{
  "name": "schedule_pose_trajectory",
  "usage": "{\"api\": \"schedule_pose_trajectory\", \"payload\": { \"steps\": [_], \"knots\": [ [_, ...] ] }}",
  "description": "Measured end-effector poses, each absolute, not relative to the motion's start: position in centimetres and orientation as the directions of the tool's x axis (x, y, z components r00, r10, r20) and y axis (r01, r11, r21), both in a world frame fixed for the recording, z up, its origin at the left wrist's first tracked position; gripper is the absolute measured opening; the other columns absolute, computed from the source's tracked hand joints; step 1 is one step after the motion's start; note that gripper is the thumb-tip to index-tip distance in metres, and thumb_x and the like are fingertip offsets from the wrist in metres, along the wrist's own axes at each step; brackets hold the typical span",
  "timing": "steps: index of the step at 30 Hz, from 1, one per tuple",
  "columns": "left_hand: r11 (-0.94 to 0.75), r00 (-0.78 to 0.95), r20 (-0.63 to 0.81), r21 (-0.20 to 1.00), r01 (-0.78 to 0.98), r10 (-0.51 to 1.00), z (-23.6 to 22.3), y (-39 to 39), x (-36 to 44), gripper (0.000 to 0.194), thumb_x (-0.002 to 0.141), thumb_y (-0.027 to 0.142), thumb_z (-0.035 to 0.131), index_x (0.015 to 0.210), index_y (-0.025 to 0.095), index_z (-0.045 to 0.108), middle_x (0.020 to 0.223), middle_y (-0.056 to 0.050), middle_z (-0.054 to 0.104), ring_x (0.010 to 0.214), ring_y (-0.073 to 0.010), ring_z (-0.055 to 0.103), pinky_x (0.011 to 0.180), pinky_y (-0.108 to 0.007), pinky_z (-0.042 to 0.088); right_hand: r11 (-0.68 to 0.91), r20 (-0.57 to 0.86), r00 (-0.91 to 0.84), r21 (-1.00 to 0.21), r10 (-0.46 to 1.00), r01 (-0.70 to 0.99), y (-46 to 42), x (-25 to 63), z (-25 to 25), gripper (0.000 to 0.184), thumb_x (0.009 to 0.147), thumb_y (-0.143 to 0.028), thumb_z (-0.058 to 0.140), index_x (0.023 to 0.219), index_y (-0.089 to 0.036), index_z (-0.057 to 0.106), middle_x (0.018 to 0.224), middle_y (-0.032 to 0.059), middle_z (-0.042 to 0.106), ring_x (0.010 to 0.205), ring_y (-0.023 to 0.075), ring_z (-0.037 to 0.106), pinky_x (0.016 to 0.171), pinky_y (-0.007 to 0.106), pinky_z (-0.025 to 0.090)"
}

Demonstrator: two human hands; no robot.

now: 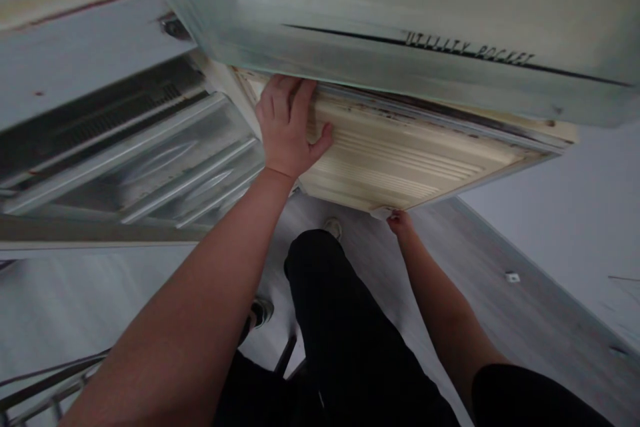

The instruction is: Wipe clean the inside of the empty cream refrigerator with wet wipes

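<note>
An old refrigerator stands with two doors swung out. My left hand (287, 123) lies against the top of the cream lower door (400, 153), thumb apart and fingers spread, their tips reaching the gap under the upper door. That upper door (380, 0) is pale and greenish, with "UTILITY POCKET" printed on it. Rust and dark grime run along the lower door's top edge. Down at the door's bottom edge, my right hand (400, 221) is closed beside a small pale piece (383, 212); whether this belongs to the door I cannot tell.
Left of the doors is the fridge's lower compartment with clear drawers (185, 160). A rusty hinge (174, 27) sits above it. Below are my dark-clad leg (345, 320), shoes and a grey wood-look floor (450, 267). A metal rack (55, 393) is at bottom left, a white wall (565, 213) at right.
</note>
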State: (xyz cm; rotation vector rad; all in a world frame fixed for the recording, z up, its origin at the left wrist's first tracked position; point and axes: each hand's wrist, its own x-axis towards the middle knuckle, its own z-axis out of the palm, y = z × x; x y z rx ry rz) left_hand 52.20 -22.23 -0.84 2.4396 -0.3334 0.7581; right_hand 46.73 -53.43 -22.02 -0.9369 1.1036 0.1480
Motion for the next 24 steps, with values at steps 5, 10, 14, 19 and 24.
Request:
{"api": "schedule_pose_trajectory", "payload": {
  "steps": [5, 10, 14, 19, 24],
  "knots": [
    [-0.840, 0.784, 0.618, 0.393, -0.373, -0.058, -0.7, -22.5, 52.1, 0.071, 0.087, 0.072, 0.049, 0.146, 0.032, 0.046, 0.150, -0.014, 0.048, 0.150, -0.0378, 0.029, 0.124, -0.061, 0.021, 0.684, -0.803, 0.526, -0.551, -0.279, -0.478, -54.3, 47.0, -16.9, 0.023, 0.077, 0.004, 0.043, 0.083, -0.017, 0.051, 0.072, -0.0036, 0.058, 0.062, 0.0086, 0.057, 0.055, 0.017, 0.047],
    [-0.836, 0.781, 0.623, 0.400, -0.375, -0.052, -0.7, -22.6, 52.3, 0.072, 0.084, 0.070, 0.055, 0.143, 0.028, 0.050, 0.148, -0.016, 0.049, 0.146, -0.0410, 0.034, 0.121, -0.062, 0.023, 0.731, -0.750, 0.619, -0.554, -0.231, -0.398, -54.3, 46.8, -10.2, 0.023, 0.067, -0.003, 0.042, 0.083, -0.020, 0.049, 0.068, -0.0034, 0.058, 0.062, 0.0110, 0.061, 0.055, 0.020, 0.050],
    [-0.805, 0.763, 0.646, 0.439, -0.398, -0.025, -1.0, -22.6, 52.7, 0.064, 0.084, 0.063, 0.056, 0.139, 0.032, 0.054, 0.145, -0.015, 0.053, 0.143, -0.0405, 0.037, 0.119, -0.061, 0.028, 0.758, -0.665, 0.698, -0.592, -0.266, -0.275, -54.2, 45.8, -5.5, 0.017, 0.070, -0.009, 0.045, 0.083, -0.020, 0.048, 0.070, -0.0032, 0.058, 0.061, 0.0093, 0.061, 0.057, 0.020, 0.051],
    [-0.821, 0.762, 0.647, 0.417, -0.389, -0.032, -0.9, -22.8, 52.7, 0.064, 0.083, 0.058, 0.059, 0.139, 0.029, 0.055, 0.144, -0.016, 0.054, 0.141, -0.0408, 0.040, 0.118, -0.062, 0.029, 0.728, -0.446, 0.850, -0.676, -0.282, -0.113, -55.1, 44.4, -0.3, 0.015, 0.071, -0.016, 0.051, 0.086, -0.021, 0.049, 0.078, -0.0007, 0.060, 0.074, 0.0119, 0.066, 0.066, 0.025, 0.057],
    [-0.814, 0.778, 0.628, 0.443, -0.376, -0.017, -0.8, -23.1, 52.6, 0.061, 0.085, 0.062, 0.054, 0.137, 0.031, 0.055, 0.144, -0.015, 0.054, 0.144, -0.0398, 0.038, 0.120, -0.060, 0.028, 0.491, -0.111, 0.911, -0.864, -0.398, 0.109, -54.2, 43.5, 2.2, 0.016, 0.077, -0.023, 0.051, 0.093, -0.023, 0.052, 0.099, 0.0028, 0.061, 0.097, 0.0155, 0.066, 0.083, 0.033, 0.058]
  ]
}}
